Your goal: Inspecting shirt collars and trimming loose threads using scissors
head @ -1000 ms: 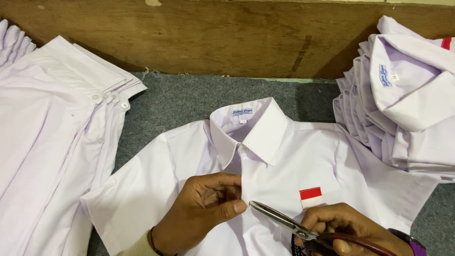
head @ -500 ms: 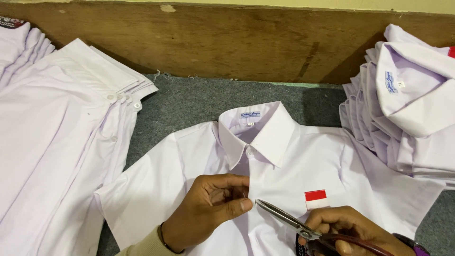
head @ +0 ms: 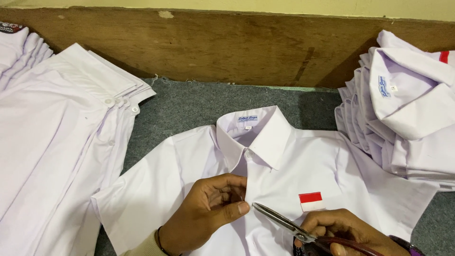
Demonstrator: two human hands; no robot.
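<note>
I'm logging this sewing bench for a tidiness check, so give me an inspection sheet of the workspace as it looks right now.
Surface: grey felt-like table cover, bare between the piles.
Job's things: white shirt lying flat, collar away from the person, with a red and white patch on the chest; scissors, blades pointing at the front placket.
Clutter: stack of white shirts laid flat at left; pile of folded shirts at right.
Hands: left hand pinches the placket; right hand holds the scissors.
Cables: nothing seen.
Surroundings: brown wooden board along the back, pale wall above.
</note>
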